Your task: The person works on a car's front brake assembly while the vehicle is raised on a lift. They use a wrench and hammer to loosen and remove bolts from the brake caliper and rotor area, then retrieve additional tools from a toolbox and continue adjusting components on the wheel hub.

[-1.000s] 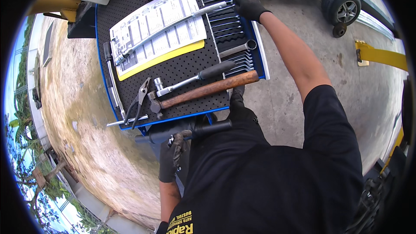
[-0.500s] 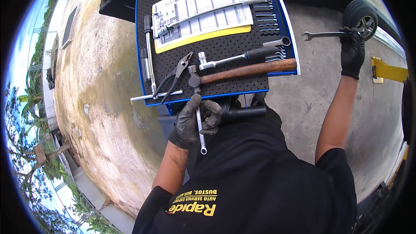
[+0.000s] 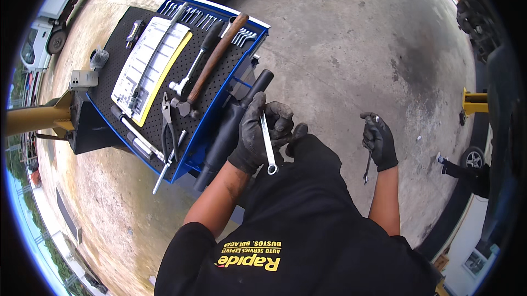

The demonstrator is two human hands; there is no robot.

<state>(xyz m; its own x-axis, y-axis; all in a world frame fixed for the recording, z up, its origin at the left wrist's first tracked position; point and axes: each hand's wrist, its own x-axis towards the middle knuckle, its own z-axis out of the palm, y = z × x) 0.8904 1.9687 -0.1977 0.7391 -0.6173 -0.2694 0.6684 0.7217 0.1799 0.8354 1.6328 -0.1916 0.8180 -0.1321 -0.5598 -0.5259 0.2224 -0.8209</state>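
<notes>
My left hand (image 3: pixel 258 134), in a dark work glove, is closed around a silver combination wrench (image 3: pixel 268 145). The wrench's ring end points down toward my body; its other end is hidden in the glove. Off to the right, over the concrete, my gloved right hand (image 3: pixel 379 142) is closed on a second wrench (image 3: pixel 367 168), whose open end hangs below the fingers. Beside my left hand stands a blue tool cart (image 3: pixel 219 106). On its black perforated top lie a hammer (image 3: pixel 217 57), a ratchet (image 3: pixel 193 65) and pliers (image 3: pixel 169 126).
Papers on a yellow clipboard (image 3: pixel 151 65) lie under a long steel bar on the cart. Several wrenches (image 3: pixel 192 16) line its drawer. A yellow lift arm (image 3: pixel 38 122) reaches in at left, another yellow part (image 3: pixel 475 102) at right. Someone's dark-clothed leg (image 3: pixel 466 175) shows near a wheel (image 3: pixel 473 157).
My body has turned right, so the cart now sits further left and tilted. My right hand has come down and nearer, its wrench now hanging downward. My left hand keeps its wrench.
</notes>
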